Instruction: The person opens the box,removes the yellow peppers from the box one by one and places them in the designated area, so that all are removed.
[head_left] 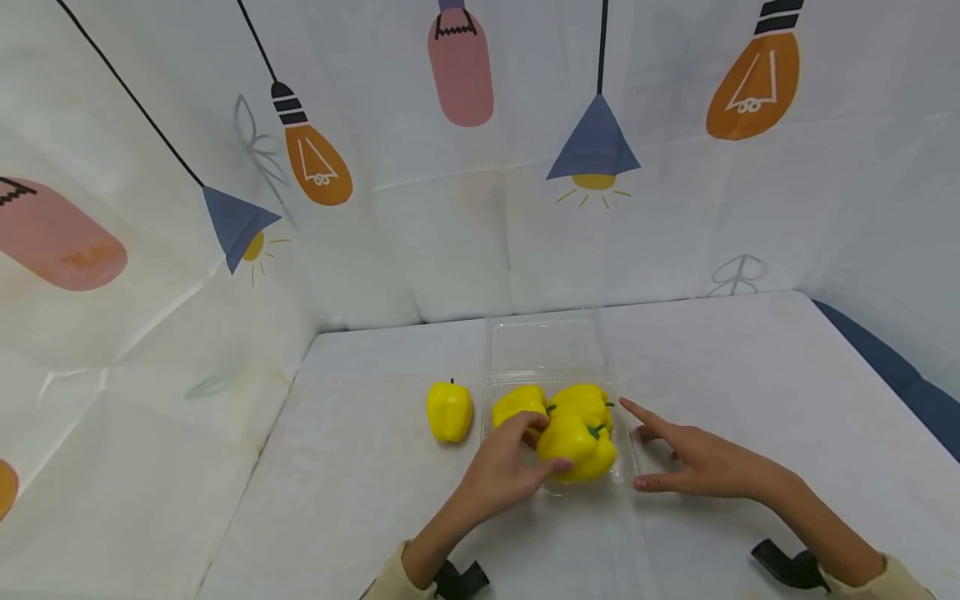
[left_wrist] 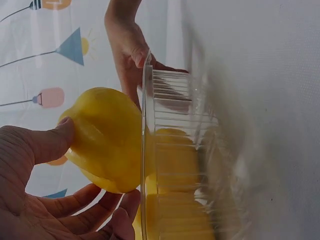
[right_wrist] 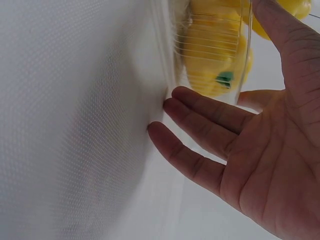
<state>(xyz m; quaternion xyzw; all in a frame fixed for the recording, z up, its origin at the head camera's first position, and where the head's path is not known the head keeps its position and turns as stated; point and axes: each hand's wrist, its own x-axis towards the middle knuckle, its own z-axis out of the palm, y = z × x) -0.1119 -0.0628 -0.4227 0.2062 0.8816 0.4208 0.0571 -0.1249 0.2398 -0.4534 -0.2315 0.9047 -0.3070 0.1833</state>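
Observation:
My left hand (head_left: 504,468) grips a yellow bell pepper (head_left: 576,448) with a green stem, thumb on one side and fingers on the other. In the left wrist view this held pepper (left_wrist: 106,140) sits at the rim of a clear plastic clamshell box (left_wrist: 172,82). Two more yellow peppers lie inside the box, one at the left (head_left: 519,402) and one at the back right (head_left: 583,398). Beside the box's right wall, my right hand (head_left: 701,460) has its fingers spread. Its fingertips (right_wrist: 175,95) are close to the box's lower edge.
Left of the box a single yellow pepper (head_left: 450,412) stands on the white table (head_left: 360,492). The box's clear lid (head_left: 546,348) lies folded back, away from me. A white curtain printed with lamps and bulbs (head_left: 465,225) hangs behind the table.

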